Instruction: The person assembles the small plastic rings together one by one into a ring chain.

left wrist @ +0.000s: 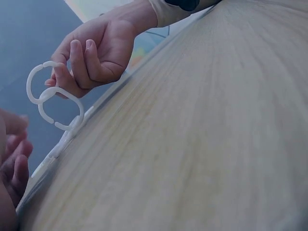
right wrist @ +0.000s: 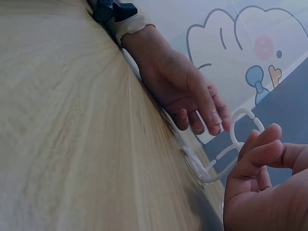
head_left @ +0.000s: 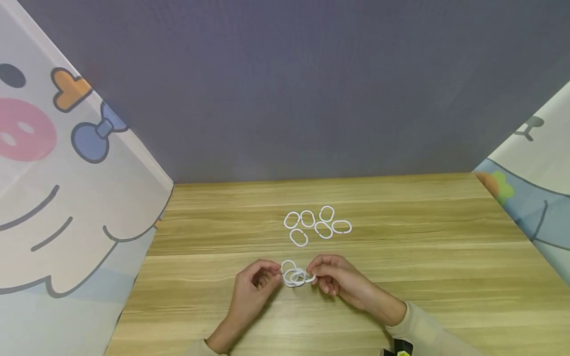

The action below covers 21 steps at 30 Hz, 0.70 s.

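Note:
A short chain of linked white plastic shower curtain rings [head_left: 295, 284] lies between the two hands in the head view; its lower end trails to the table in the wrist views. My right hand [head_left: 340, 279] pinches one ring of the chain between thumb and index finger. In the right wrist view that raised ring [right wrist: 233, 129] stands beside the fingertips of my left hand [right wrist: 180, 82]. The left thumb and index finger are slightly parted at the chain's left side. In the left wrist view my left hand [left wrist: 14, 163] appears apart from the rings.
Several loose white oval rings [head_left: 299, 229] lie in a group beyond the hands on the wooden table [head_left: 213, 232]. A dark grey panel [head_left: 285, 99] rises at the table's far edge. Cartoon-printed panels [head_left: 53, 198] stand at both sides.

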Available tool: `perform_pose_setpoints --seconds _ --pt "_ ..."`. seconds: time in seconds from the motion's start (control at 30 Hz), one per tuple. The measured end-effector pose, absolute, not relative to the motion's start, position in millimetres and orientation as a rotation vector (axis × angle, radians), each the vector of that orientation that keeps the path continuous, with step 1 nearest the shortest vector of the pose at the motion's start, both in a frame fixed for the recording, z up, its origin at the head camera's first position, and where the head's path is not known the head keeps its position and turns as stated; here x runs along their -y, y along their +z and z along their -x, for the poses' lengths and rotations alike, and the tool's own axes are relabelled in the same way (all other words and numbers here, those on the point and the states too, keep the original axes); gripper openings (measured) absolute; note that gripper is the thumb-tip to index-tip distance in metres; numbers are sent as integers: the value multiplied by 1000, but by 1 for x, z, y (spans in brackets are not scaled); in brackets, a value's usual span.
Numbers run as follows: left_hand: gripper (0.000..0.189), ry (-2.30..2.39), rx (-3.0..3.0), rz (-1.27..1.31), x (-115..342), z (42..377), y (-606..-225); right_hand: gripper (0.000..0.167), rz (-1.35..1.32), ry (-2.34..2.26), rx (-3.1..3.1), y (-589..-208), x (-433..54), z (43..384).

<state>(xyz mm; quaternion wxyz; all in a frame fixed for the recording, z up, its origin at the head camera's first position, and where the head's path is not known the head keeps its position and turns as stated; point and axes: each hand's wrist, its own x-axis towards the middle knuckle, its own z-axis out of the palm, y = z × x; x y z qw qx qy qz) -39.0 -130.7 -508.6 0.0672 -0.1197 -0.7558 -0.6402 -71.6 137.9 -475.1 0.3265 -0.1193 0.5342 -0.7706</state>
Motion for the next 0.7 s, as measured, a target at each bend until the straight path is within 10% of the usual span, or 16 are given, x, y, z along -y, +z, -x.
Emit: perform_pose_setpoints --seconds 0.7 --pt "18 -1904 2229 688 130 36 -509 12 273 -1927 -1389 -479 -133 67"
